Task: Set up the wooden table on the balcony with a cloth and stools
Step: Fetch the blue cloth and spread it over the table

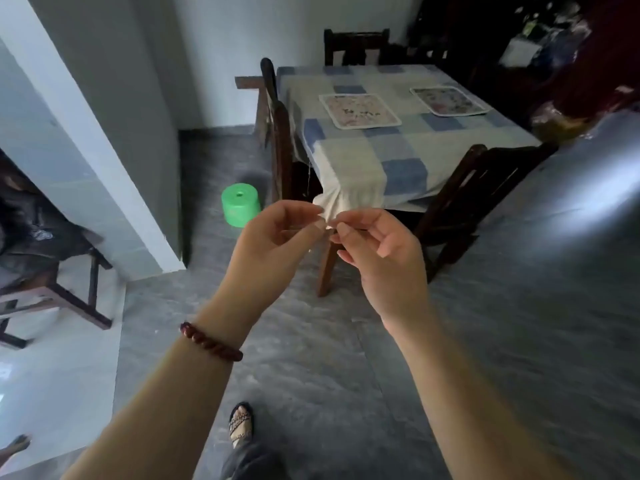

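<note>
A blue-and-white checked cloth (398, 147) covers the wooden table (327, 268), whose brown leg shows below the near corner. Both hands are raised at that hanging corner. My left hand (277, 237) pinches the white cloth tip between thumb and fingertips. My right hand (374, 244) pinches the same tip from the right side. Two square patterned mats (360, 110) lie on the cloth. A green plastic stool (240, 204) stands on the floor left of the table.
Dark wooden chairs (478, 199) stand at the table's right, left (278, 133) and far side. A white wall corner (145, 168) juts out on the left, with a wooden frame (59, 292) beyond it. Grey floor (311, 358) lies between me and the table.
</note>
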A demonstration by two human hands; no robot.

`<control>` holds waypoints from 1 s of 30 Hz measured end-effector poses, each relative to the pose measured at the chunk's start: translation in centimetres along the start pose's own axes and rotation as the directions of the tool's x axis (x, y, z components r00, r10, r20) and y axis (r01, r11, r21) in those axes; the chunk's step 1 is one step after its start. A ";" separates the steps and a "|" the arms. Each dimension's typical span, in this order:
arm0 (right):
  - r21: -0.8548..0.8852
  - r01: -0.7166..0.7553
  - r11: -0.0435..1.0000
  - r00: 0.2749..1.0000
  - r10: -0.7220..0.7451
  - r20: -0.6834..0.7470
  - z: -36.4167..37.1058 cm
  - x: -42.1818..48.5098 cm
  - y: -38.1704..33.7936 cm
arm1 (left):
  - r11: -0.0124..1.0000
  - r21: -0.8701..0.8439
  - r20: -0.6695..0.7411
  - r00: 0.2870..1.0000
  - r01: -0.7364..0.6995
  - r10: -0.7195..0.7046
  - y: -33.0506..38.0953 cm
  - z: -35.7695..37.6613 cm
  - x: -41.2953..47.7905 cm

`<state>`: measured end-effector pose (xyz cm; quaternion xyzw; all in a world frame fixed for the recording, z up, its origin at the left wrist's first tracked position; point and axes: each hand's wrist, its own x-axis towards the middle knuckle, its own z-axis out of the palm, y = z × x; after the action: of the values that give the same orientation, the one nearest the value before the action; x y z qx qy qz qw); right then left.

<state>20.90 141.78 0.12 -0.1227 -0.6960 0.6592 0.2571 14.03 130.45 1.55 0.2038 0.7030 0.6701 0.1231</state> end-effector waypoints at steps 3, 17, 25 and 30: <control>-0.034 -0.022 0.999 0.997 0.019 -0.069 -2.1 1.4 0.8 | 0.999 0.034 0.055 0.998 0.010 -0.011 -0.7 2.6 2.7; -0.105 -0.028 0.994 0.924 -0.015 -0.382 -9.7 14.7 3.1 | 1.000 -0.013 0.410 0.912 -0.016 0.020 -1.7 12.5 20.0; -0.105 -0.075 0.992 0.763 -0.011 -0.647 -14.4 16.1 5.0 | 0.997 -0.071 0.643 0.763 -0.017 0.058 -2.6 20.8 23.5; -0.143 -0.145 0.979 0.567 -0.037 -0.823 -19.0 12.3 4.1 | 0.992 -0.122 0.829 0.554 0.044 0.078 -2.9 27.6 21.1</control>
<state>19.78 164.67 -1.51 -0.4607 -0.5535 0.4627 0.5170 7.32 164.55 -1.24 0.4943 0.5150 0.5394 0.4466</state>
